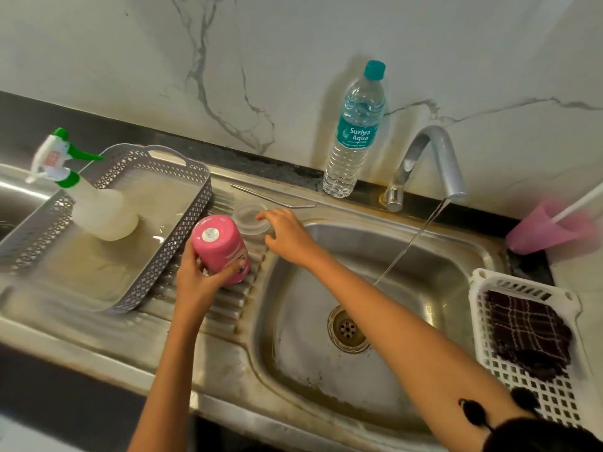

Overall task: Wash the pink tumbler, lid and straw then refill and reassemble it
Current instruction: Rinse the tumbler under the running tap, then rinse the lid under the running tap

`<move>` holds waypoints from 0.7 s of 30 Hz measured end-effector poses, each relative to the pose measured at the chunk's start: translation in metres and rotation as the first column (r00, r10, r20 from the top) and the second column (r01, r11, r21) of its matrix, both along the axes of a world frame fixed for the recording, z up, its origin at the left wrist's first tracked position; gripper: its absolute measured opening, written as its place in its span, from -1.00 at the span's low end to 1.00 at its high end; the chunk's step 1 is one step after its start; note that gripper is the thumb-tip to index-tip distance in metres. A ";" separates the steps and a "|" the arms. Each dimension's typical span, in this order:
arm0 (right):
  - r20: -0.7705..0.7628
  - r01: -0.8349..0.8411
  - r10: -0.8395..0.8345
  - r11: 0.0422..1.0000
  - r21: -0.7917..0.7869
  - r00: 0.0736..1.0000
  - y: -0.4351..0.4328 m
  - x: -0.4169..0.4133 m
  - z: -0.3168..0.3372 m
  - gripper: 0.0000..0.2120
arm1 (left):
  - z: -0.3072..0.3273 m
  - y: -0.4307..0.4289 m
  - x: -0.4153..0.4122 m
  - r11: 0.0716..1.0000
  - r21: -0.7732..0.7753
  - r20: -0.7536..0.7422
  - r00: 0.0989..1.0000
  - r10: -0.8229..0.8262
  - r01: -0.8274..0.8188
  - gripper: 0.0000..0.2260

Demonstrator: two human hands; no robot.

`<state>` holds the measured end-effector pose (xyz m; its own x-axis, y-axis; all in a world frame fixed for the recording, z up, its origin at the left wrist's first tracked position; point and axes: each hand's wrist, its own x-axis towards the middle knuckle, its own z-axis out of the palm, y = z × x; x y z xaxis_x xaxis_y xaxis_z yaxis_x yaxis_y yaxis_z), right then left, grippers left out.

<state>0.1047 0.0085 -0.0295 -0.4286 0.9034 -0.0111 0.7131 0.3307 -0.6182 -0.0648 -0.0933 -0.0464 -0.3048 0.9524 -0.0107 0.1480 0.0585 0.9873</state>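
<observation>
The pink tumbler point(220, 247) stands upside down on the ribbed drainboard point(225, 308), and my left hand point(199, 277) grips its side. Just behind it lies the clear round lid point(248, 218). My right hand point(287, 234) reaches over the lid, its curled fingertips touching the lid's right rim. The thin metal straw point(272, 197) lies flat on the steel ledge beyond the lid. A full water bottle point(357, 132) with a teal cap stands against the wall.
The tap point(430, 161) runs a thin stream into the steel sink basin point(375, 321). A grey basket tray point(130, 223) with a spray bottle point(81, 197) sits left. A white basket point(528, 337) holding a dark cloth is at the right, a pink cup point(545, 230) behind it.
</observation>
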 end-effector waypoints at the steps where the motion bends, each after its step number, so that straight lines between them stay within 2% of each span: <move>1: 0.017 -0.010 0.009 1.000 0.026 1.000 0.003 -0.001 -0.002 -0.56 | 0.000 0.000 0.000 1.000 -0.002 -0.006 1.000 -0.002 0.002 -0.19; 6: 0.095 -0.059 0.051 0.995 0.086 0.994 0.012 -0.007 -0.014 -0.59 | -0.003 0.002 -0.002 0.999 0.004 -0.030 0.999 -0.040 0.040 -0.11; 9: 0.083 -0.040 0.031 0.993 0.115 0.996 0.013 -0.011 -0.018 -0.75 | -0.008 0.001 0.000 1.000 -0.003 -0.092 0.996 -0.015 0.015 0.06; 11: 0.080 -0.041 0.030 0.988 0.147 0.996 0.013 -0.011 -0.018 -0.85 | -0.012 -0.004 0.003 0.999 0.019 -0.195 0.980 0.043 -0.040 0.14; 14: 0.034 -0.030 0.024 0.979 0.202 0.999 0.010 -0.002 -0.016 -0.88 | -0.008 -0.026 0.019 0.971 0.186 -0.342 0.916 0.209 -0.153 0.01; 17: -0.012 0.027 -0.025 0.961 0.274 1.000 -0.007 0.027 -0.013 -0.86 | 0.001 -0.053 0.051 0.898 0.391 -0.366 0.861 0.353 -0.201 -0.24; 19: -0.006 0.076 -0.077 0.957 0.281 0.997 -0.025 0.058 -0.009 -0.87 | 0.003 -0.063 0.074 0.872 0.475 -0.381 0.867 0.322 -0.116 -0.37; 21: 0.037 0.142 -0.156 0.956 0.255 0.987 -0.042 0.094 -0.009 -0.83 | 0.004 -0.066 0.100 0.880 0.476 -0.378 0.905 0.196 0.008 -0.44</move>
<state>0.1987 -0.0338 -0.0382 -0.2940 0.9339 0.2037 0.7974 0.3571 -0.4864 0.0348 -0.1595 -0.0426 -0.2730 0.7826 0.5595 0.5546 -0.3472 0.7563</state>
